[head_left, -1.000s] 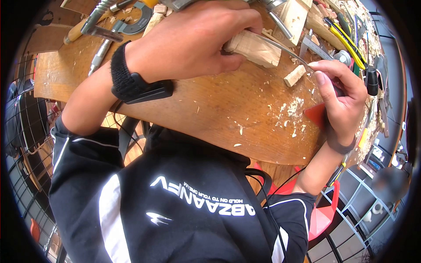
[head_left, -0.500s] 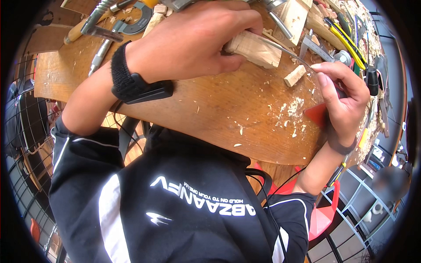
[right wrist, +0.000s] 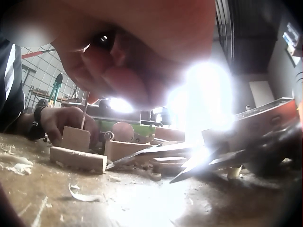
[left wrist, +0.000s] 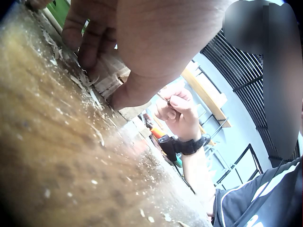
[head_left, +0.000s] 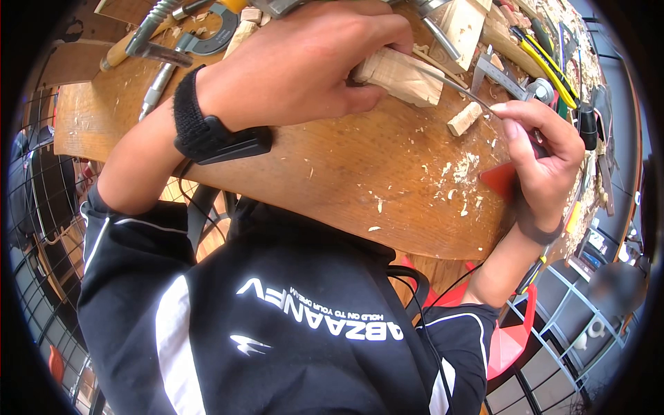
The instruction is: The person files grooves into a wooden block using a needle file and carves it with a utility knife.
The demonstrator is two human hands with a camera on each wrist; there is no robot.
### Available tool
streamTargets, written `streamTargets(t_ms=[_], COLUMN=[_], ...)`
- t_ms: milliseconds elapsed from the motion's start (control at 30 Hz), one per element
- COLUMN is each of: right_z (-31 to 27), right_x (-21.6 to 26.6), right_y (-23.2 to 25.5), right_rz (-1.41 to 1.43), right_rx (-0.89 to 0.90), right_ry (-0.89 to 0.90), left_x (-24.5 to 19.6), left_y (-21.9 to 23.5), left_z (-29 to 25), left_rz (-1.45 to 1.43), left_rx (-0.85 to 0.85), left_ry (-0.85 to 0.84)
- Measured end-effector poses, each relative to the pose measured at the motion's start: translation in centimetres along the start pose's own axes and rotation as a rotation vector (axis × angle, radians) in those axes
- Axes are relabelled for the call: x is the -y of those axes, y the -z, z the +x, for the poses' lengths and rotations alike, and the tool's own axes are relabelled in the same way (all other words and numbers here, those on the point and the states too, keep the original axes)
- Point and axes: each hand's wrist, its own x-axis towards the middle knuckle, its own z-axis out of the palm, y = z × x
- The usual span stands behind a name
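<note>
My left hand (head_left: 304, 66) grips a pale wooden block (head_left: 404, 77) at the table's far side, thumb on the near face and fingers over the top. Much of the block's left end is hidden under that hand. Between thumb and forefinger, my right hand (head_left: 543, 142) pinches the end of a thin metal rod (head_left: 456, 84), which lies slanting along the block's upper edge. From the right wrist view the rod (right wrist: 85, 113) comes down to the block (right wrist: 75, 138). A small wood offcut (head_left: 465, 119) lies on the table between the block and the right hand.
Shavings (head_left: 460, 173) are scattered on the wooden table (head_left: 311, 180). Behind the right hand lie a caliper (head_left: 498, 77), yellow-handled pliers (head_left: 546, 69) and more wood. A micrometer (head_left: 214, 31) rests at the back left. A reddish triangular piece (head_left: 498, 181) sits below the right hand.
My right hand has shifted slightly right and toward the body, drawing the rod a little along the block. The left hand and block have hardly moved.
</note>
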Motion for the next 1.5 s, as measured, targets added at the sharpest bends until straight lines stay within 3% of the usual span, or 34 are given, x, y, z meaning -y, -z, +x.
streamTargets(t_ms=[267,367,500,767,1000,1067,1200,1367,1500], right_z=[0.4,0.0,0.3,-0.1,-0.1,-0.2,0.1,-0.2,-0.1], right_x=[0.5,0.1,0.4,0.3,0.1,0.1,0.4,-0.1,-0.1], right_y=[-0.5,-0.1,-0.5,0.3,0.2,0.4,-0.1,0.3,-0.4], right_rz=[-0.013,-0.011,-0.006,0.007,0.028,0.019,-0.005,0.022,0.06], right_rx=[-0.02,-0.017,-0.045,-0.003,-0.009,0.001,-0.022,-0.012,-0.044], right_ry=[0.01,0.026,0.02,0.023,0.011,0.014,0.012,0.005,-0.011], left_x=[0.4,-0.1,0.2,0.1,0.6,1.5,-0.8,0.5,0.0], left_y=[-0.2,0.1,-0.1,0.0,-0.2,-0.5,0.7,0.1,0.1], left_z=[-0.2,0.1,-0.1,0.2,0.0,0.4,0.2,-0.3,0.2], left_rz=[-0.007,-0.006,-0.015,-0.014,-0.017,-0.066,-0.065,-0.066,-0.059], left_rx=[-0.068,0.001,-0.025,0.04,-0.025,0.051,0.059,-0.04,0.019], left_ry=[-0.114,-0.017,-0.05,0.038,-0.071,0.016,0.046,-0.1,0.001])
